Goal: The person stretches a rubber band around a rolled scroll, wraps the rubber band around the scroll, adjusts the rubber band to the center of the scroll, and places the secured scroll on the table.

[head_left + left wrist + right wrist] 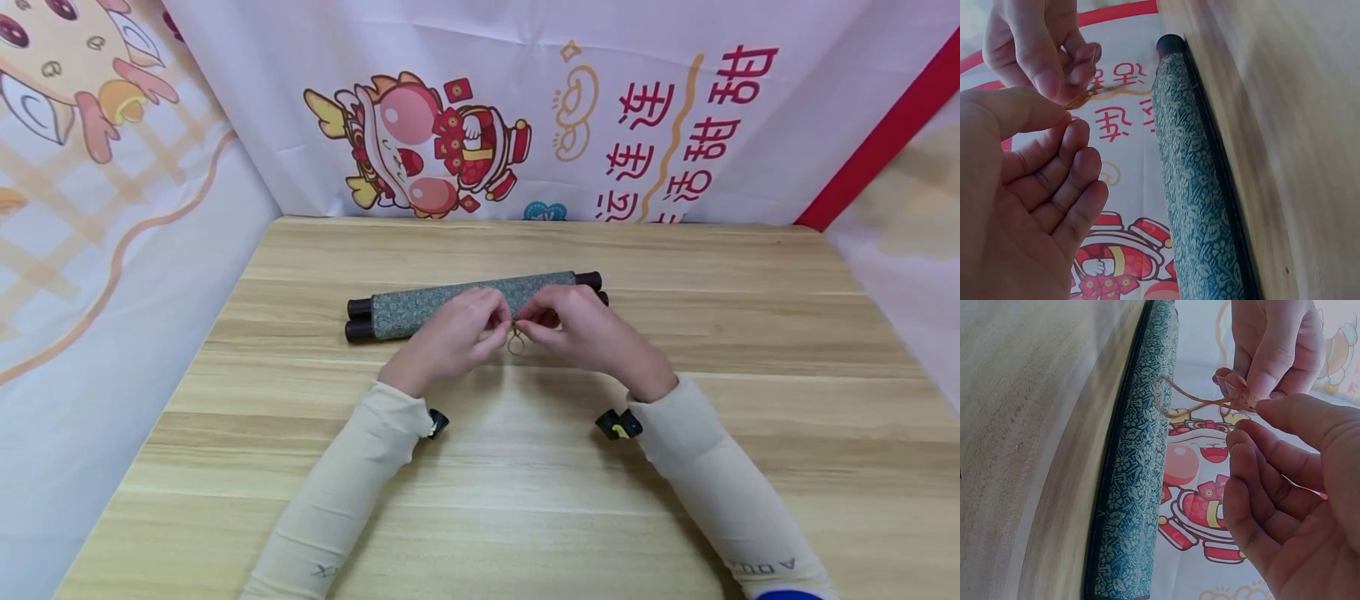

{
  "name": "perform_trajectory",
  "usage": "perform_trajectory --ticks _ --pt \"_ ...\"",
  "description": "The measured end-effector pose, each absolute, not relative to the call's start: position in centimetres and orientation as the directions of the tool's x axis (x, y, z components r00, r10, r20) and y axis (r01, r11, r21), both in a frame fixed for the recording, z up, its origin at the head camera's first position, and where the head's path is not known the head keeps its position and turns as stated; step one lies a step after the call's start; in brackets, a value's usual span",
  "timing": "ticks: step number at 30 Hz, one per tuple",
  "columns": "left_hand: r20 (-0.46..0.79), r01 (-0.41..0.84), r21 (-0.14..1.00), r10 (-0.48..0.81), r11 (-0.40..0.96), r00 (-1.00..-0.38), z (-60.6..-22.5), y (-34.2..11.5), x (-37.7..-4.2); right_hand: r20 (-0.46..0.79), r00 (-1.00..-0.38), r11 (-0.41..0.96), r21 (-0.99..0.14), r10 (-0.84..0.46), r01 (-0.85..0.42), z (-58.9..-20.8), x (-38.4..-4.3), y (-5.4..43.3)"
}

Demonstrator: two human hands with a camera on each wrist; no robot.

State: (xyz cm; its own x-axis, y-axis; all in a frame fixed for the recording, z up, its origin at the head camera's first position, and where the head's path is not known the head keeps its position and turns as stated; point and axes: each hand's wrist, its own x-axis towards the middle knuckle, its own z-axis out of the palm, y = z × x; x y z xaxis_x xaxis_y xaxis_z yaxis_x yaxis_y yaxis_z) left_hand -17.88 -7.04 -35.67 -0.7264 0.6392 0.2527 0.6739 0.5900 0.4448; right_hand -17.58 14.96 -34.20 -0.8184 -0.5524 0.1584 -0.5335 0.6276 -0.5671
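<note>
Pinching cord (1210, 402) — thin, looped

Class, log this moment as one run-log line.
left hand: pinches thin cord | right hand: pinches same cord | patterned roll: lies on table

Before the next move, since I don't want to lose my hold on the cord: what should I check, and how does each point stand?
1. Left hand pinching the cord: ok.
2. Right hand pinching it too: ok.
3. Cord showing an open loop: ok.
4. Scroll rolled up on the table: ok.
5. Cord knotted where it is pinched: cannot tell, fingers cover that spot.
6. Cord fastened to the scroll: cannot tell.
</note>
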Motion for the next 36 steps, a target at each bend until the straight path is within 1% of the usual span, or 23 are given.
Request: perform_trajectory --ticks 4,10,15,18,25,31,36 --pt "0.246 0.684 0.434 0.653 0.586 -0.716 -35.8 -6.8 -17.7 0.16 -0.802 0.621 -0.553 -0.576 -0.556 -34.3 -17.6 14.8" --pt "0.235 0.675 0.435 0.649 0.596 -0.724 -35.7 -7.0 -17.5 0.167 -0.779 0.611 -0.531 -0.604 -0.587 -34.3 -17.6 14.8" --pt "0.189 0.678 0.389 0.666 0.624 -0.721 -35.7 -7.3 -17.6 0.179 -0.761 0.598 -0.518 -0.623 -0.612 -33.8 -17.6 15.6" --pt "0.152 0.684 0.373 0.687 0.626 -0.711 -35.7 -7.5 -17.7 0.155 -0.764 0.603 -0.525 -0.626 -0.601 -33.6 -17.7 16.1" --pt "0.144 0.662 0.462 0.687 0.59 -0.713 -34.6 -9.3 -18.3 0.093 -0.761 0.608 -0.543 -0.642 -0.579 -33.2 -17.7 16.7" --pt "0.119 0.663 0.446 0.695 0.601 -0.709 -33.4 -10.7 -18.5 0.041 -0.753 0.626 -0.528 -0.657 -0.575 -32.6 -17.6 17.3" --pt "0.114 0.646 0.439 0.674 0.624 -0.729 -32.9 -11.5 -18.6 0.011 -0.73 0.619 -0.521 -0.684 -0.588 -31.7 -17.2 17.7"
